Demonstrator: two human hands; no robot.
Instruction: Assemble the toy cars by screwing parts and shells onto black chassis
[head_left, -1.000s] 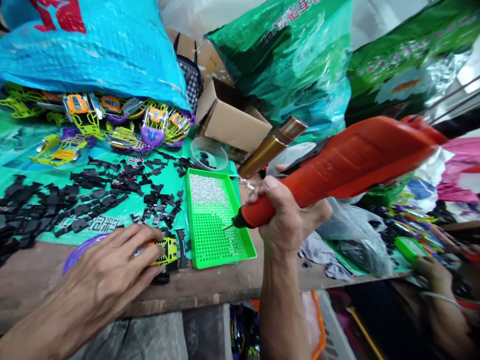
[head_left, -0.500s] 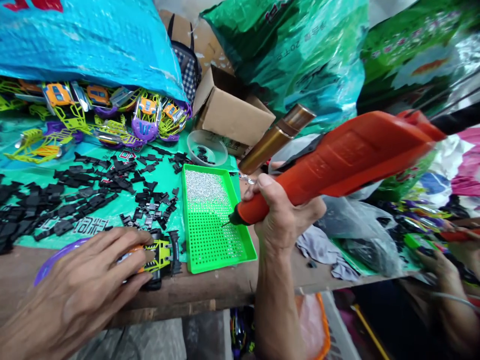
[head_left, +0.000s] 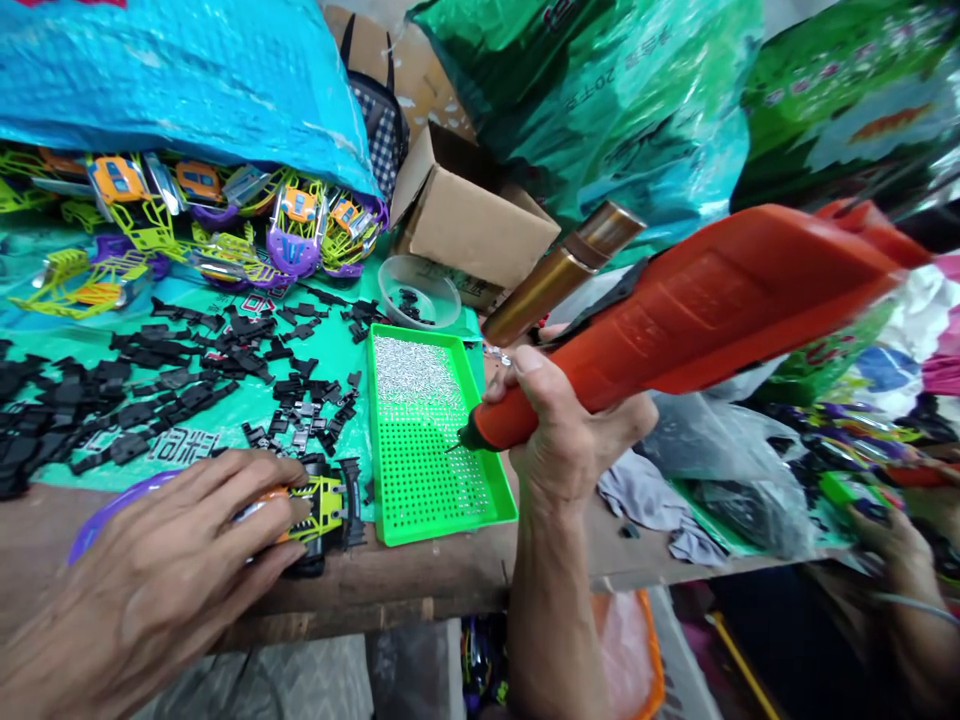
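Near the bench's front edge, my left hand [head_left: 202, 540] is closed over a toy car [head_left: 322, 507] with a yellow-green frame, orange body and black end parts. Much of the car is hidden under my fingers. My right hand [head_left: 559, 430] grips a red-orange electric screwdriver [head_left: 675, 310], its bit pointing down and left. The bit tip is over a green perforated tray [head_left: 409, 490], with small silver screws [head_left: 412, 370] heaped at its far end and more sitting in its holes. Whether a screw is on the bit cannot be made out.
Loose black plastic parts [head_left: 165, 380] are strewn on the left, below more toy cars [head_left: 296, 230] and a blue bag [head_left: 187, 90]. A round clear tub [head_left: 420, 295], a cardboard box [head_left: 480, 220] and a brass-coloured cylinder [head_left: 562, 270] stand behind the tray. Another person's hand [head_left: 892, 540] is at right.
The view has shifted slightly, so the background sits a little further right. Both hands keep their holds, and the screwdriver's bit remains over the tray.
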